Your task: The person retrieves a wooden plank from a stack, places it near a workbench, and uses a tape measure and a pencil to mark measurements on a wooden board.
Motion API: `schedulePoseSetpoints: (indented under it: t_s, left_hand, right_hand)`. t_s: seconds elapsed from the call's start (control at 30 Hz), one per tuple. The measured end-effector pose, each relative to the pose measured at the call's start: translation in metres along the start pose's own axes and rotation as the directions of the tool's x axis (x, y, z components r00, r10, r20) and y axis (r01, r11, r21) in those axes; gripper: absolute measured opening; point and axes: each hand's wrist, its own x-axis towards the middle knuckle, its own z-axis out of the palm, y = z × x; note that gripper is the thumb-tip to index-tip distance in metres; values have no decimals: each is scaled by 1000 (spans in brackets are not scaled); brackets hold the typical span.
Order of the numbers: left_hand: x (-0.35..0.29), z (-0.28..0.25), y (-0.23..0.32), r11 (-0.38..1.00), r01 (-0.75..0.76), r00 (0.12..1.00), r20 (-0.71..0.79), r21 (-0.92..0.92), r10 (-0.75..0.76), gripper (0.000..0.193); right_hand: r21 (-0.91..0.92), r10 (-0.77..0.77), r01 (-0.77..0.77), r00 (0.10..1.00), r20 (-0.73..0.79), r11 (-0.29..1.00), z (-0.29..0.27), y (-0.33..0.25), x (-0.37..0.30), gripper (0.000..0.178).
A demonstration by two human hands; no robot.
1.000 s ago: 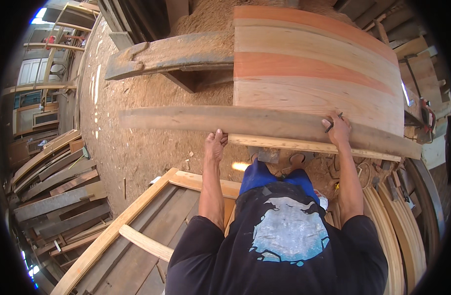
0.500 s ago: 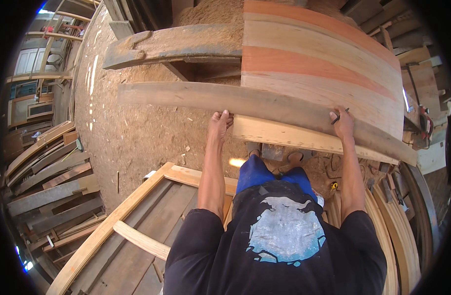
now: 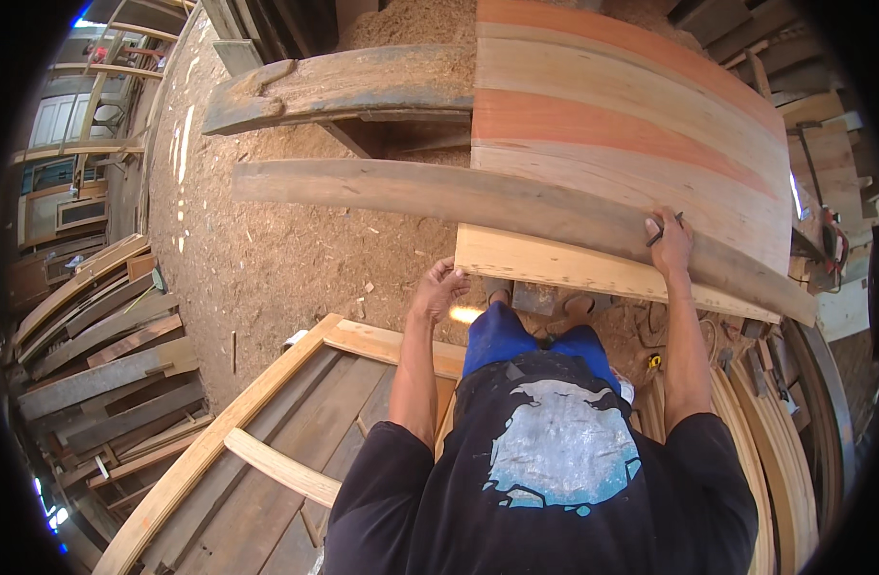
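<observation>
Panel (image 3: 631, 105) beneath plank (image 3: 411, 188), dusty floor (image 3: 277, 259), boards (image 3: 109, 379)

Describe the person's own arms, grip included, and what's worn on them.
Loose black sleeves reach about the elbows, leaving both forearms bare. The left grip and right grip are ungloved; I see no watch or bracelet at either wrist.

Toward three o'clock, the right hand (image 3: 671, 249) holds a dark stick (image 3: 656, 233) over a brown plank (image 3: 411, 192); the left hand (image 3: 439, 287) is at a pale board (image 3: 555, 261).
</observation>
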Motion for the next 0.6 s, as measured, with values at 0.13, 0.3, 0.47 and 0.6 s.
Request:
schedulePoseSetpoints:
  t_s: [0.13,0.3,0.47,0.6]
  left_hand:
    - [-2,-2,-8,1000,-22,1000,6,-20,22,35]
    - [4,-2,8,996,-51,998,-22,73,53,38]
    - [28,-3,48,975,-189,951,-270,-114,152,34]
    - [55,-18,80,904,-286,931,-317,-317,183,27]
  right_hand:
    - [-1,-21,21,1000,-22,1000,4,5,-1,27]
    - [-17,26,-26,1000,-2,1000,1,0,-1,29]
    - [68,68,-76,990,120,995,-10,2,-7,45]
    - [-53,48,-45,997,54,998,-14,-4,-35,63]
